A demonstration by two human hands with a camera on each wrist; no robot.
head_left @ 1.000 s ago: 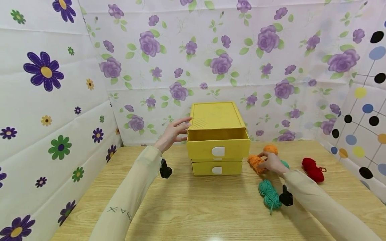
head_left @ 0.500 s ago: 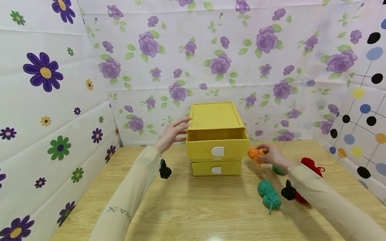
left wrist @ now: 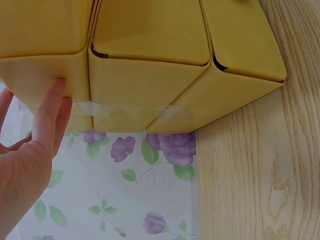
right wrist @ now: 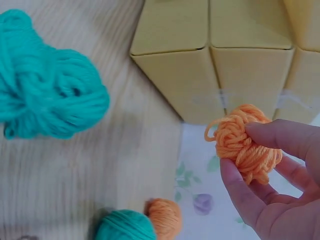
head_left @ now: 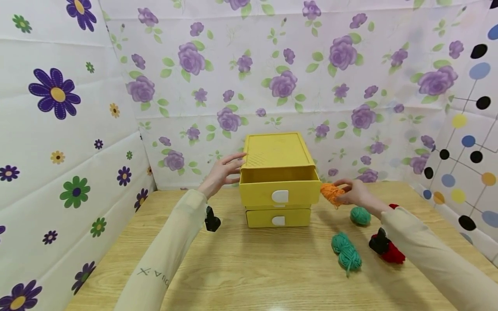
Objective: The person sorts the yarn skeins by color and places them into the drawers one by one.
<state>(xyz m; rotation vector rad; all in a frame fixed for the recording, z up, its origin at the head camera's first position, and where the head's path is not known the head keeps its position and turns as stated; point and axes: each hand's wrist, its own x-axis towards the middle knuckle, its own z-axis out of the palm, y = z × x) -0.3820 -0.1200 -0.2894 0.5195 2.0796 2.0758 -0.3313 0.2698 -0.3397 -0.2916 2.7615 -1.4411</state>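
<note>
My right hand (head_left: 357, 193) pinches a small orange yarn skein (head_left: 330, 193) between thumb and fingers, beside the right side of a yellow drawer cabinet (head_left: 278, 149). In the right wrist view this orange skein is seen end-on, a strand looping out. The top drawer (head_left: 253, 194) is pulled out, its visible inside bare; the drawers below it are pushed in. My left hand (head_left: 221, 174), fingers extended, touches the cabinet's left side near the top. In the left wrist view, a fingertip (left wrist: 60, 84) rests against the yellow side panel.
A teal skein (head_left: 346, 252) and a teal ball (head_left: 360, 216) lie on the wooden table (head_left: 241, 268) at right. Red yarn (head_left: 393, 255) is partly under my right forearm. A second orange skein (right wrist: 166, 217) shows in the right wrist view. Flowered cloth (head_left: 229, 86) hangs behind.
My right hand has taken the orange skein from the table and raised it beside the open drawer. The right forearm now covers much of the red yarn. The left hand stays in place.
</note>
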